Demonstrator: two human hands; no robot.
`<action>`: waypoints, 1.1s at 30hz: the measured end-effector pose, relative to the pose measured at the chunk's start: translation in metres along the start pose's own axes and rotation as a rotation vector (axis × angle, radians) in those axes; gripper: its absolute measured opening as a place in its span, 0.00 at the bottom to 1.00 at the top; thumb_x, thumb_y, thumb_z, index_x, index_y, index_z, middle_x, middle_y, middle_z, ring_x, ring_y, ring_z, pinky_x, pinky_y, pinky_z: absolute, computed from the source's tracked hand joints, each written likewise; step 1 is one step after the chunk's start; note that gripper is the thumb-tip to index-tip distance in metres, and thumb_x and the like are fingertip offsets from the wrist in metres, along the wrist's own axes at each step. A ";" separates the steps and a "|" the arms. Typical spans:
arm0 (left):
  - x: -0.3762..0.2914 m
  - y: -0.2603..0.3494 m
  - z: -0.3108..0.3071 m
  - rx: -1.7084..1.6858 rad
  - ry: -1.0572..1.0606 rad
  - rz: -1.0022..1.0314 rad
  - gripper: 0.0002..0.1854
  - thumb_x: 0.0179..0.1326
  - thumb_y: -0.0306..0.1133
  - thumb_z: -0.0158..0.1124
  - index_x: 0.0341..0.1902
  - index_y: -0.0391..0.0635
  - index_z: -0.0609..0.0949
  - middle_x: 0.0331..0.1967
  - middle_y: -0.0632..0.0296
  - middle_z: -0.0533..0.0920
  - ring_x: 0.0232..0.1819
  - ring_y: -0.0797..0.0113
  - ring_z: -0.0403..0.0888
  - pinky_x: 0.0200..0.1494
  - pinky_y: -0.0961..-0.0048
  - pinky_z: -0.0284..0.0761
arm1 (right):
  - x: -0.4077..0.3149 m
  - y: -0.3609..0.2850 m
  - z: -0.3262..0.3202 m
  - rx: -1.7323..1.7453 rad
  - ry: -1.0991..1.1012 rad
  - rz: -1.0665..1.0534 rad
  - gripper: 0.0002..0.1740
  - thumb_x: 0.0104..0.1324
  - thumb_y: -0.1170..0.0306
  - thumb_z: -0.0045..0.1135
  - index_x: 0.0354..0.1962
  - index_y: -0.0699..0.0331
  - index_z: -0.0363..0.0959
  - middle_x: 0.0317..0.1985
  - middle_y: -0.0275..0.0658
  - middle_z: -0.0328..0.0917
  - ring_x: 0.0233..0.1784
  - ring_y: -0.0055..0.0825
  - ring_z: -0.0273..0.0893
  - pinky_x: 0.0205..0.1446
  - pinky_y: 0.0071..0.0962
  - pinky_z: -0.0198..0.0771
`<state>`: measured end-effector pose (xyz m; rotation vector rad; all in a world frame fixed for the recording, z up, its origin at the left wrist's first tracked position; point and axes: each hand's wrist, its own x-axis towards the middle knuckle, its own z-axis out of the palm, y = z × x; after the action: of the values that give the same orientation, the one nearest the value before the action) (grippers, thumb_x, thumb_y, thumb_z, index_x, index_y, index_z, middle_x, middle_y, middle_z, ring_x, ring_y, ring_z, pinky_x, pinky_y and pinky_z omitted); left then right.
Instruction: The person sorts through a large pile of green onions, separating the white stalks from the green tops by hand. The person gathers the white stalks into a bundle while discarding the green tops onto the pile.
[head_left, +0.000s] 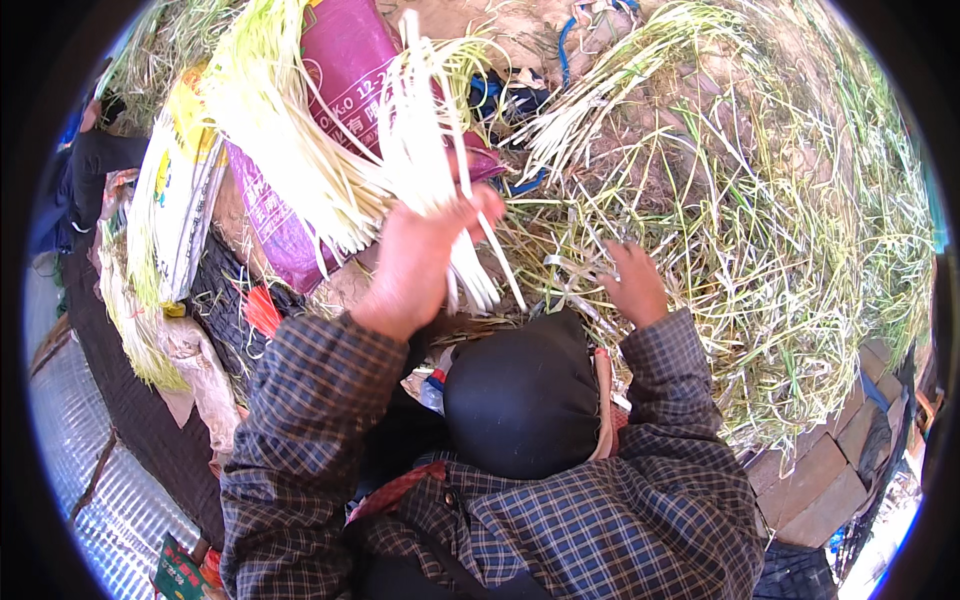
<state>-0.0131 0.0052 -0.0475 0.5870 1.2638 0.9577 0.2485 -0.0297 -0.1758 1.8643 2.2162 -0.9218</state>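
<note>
My left hand (420, 255) is closed around a bunch of pale, blanched stalks (420, 142), white ends towards me. One loose stalk (501, 262) slants down beside its fingers. A larger pile of similar stalks with yellow-green leaves (292, 150) lies on a purple printed sack (352, 52), just left of that hand. To the right, my right hand (636, 281) hovers over strewn trimmings, fingers curved towards a pale strip (570, 264). Whether the fingers pinch that strip is unclear. Between my arms a smooth black rounded form (517, 397) hides the ground below.
Cut leaves and peelings (780, 300) cover the ground on the right. Another bundle of stalks (600, 97) lies at the far side. Red ties (261, 309) and a white-yellow sack (180, 180) are to the left. A person in dark clothing (97, 169) is at the left edge.
</note>
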 end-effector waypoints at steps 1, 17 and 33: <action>-0.004 -0.005 0.008 -0.036 -0.026 -0.050 0.17 0.56 0.29 0.53 0.49 0.37 0.68 0.35 0.60 0.76 0.39 0.71 0.74 0.40 0.76 0.68 | 0.012 0.009 0.002 0.173 0.067 -0.028 0.26 0.54 0.65 0.52 0.51 0.62 0.61 0.49 0.49 0.64 0.49 0.39 0.66 0.53 0.35 0.62; 0.010 0.036 0.014 0.107 -0.027 0.411 0.16 0.57 0.27 0.52 0.49 0.36 0.66 0.24 0.60 0.76 0.27 0.74 0.74 0.31 0.81 0.69 | 0.258 0.055 0.047 0.750 0.172 0.266 0.24 0.60 0.63 0.42 0.52 0.65 0.59 0.51 0.50 0.65 0.53 0.39 0.64 0.58 0.31 0.56; -0.006 0.022 0.019 -0.287 -0.113 -0.214 0.05 0.56 0.28 0.55 0.34 0.45 0.69 0.24 0.63 0.73 0.22 0.76 0.71 0.24 0.82 0.69 | -0.010 0.055 0.022 1.207 -0.244 0.399 0.11 0.57 0.73 0.47 0.39 0.67 0.66 0.31 0.36 0.73 0.35 0.22 0.71 0.39 0.20 0.67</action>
<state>-0.0010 0.0137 -0.0223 0.2714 1.0412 0.8926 0.2950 -0.0458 -0.2105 2.1771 1.0247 -2.5038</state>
